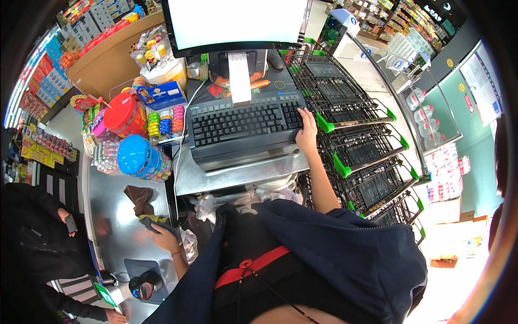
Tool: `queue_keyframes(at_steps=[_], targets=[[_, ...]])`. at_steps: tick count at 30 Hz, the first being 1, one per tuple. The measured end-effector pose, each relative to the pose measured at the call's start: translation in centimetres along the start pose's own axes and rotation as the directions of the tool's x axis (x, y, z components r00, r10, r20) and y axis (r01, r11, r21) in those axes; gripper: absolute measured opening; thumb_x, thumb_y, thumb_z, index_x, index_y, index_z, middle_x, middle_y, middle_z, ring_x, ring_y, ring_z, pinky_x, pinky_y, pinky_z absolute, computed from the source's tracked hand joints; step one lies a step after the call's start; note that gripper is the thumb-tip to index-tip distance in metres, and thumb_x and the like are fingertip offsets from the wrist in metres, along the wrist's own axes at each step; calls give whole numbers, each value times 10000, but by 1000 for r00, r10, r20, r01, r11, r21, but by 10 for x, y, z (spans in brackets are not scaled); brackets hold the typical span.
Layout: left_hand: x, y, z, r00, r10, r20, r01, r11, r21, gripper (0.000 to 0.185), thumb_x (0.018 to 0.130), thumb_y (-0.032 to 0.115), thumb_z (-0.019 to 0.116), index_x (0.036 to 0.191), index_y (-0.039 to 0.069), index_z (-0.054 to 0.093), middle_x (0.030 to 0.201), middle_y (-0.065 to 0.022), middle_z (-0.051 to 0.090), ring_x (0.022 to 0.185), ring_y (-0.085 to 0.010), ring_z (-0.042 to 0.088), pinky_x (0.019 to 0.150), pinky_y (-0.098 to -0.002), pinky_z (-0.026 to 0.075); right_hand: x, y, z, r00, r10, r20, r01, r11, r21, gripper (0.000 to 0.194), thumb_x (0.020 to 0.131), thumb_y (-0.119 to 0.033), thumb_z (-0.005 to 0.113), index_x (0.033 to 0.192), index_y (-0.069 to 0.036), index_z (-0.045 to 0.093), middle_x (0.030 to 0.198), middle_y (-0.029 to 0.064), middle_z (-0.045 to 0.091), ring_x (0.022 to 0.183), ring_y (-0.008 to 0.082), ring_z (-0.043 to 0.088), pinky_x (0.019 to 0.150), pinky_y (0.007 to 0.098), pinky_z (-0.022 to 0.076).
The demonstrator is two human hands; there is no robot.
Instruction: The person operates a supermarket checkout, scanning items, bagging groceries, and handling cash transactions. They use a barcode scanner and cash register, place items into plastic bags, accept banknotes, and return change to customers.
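My right hand rests at the right end of a black cash register keyboard, its fingers on the number keys. My left hand grips a dark grey cloth item with a yellow part, over the metal counter. Just beyond it lies a crumpled brown cloth item. A strip of receipt paper hangs down to the keyboard's top edge, below a bright monitor. Nearer me, a black scanner stands on a grey plate in the counter.
Candy jars with blue and red lids crowd the counter's far end, beside a blue display box. Nested shopping carts line my right. At left stands a person in dark clothes with a phone in one hand.
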State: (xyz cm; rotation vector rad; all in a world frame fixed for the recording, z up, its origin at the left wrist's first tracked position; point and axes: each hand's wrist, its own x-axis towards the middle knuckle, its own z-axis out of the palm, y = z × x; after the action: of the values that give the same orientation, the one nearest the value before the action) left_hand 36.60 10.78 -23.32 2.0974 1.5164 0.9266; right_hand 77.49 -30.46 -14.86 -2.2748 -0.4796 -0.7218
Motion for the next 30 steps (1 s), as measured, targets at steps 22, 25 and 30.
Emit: queue_keyframes(at_steps=[22,25,30], targets=[[0,3,-2,1000,18,-8,-18,1000,-18,483,1037,343,425,1240,-76,555,1135,-306,632,1022,-482,596,843,-485,477,16,-16,-5,970,207,127,-158,935,-316,694,711,73,572,1305,-286,586,1570,107,297,1444,414,249,1113,572,277],[-1,3,-1,1000,9,0,-9,1000,-14,483,1037,341,427,1240,-78,553,1135,-306,631,1023,-483,595,843,-485,476,11,-14,-5,964,241,111,-188,915,-356,754,698,95,556,1347,-289,549,1570,110,296,1444,414,249,1122,550,276],[0,0,0,1000,3,-2,-3,1000,-26,487,1037,344,428,1241,-80,551,1153,-311,622,1037,-486,588,850,-485,473,2,-5,0,981,139,132,-133,990,-51,824,720,113,459,1491,-157,352,1507,157,372,1399,395,331,1123,520,286]])
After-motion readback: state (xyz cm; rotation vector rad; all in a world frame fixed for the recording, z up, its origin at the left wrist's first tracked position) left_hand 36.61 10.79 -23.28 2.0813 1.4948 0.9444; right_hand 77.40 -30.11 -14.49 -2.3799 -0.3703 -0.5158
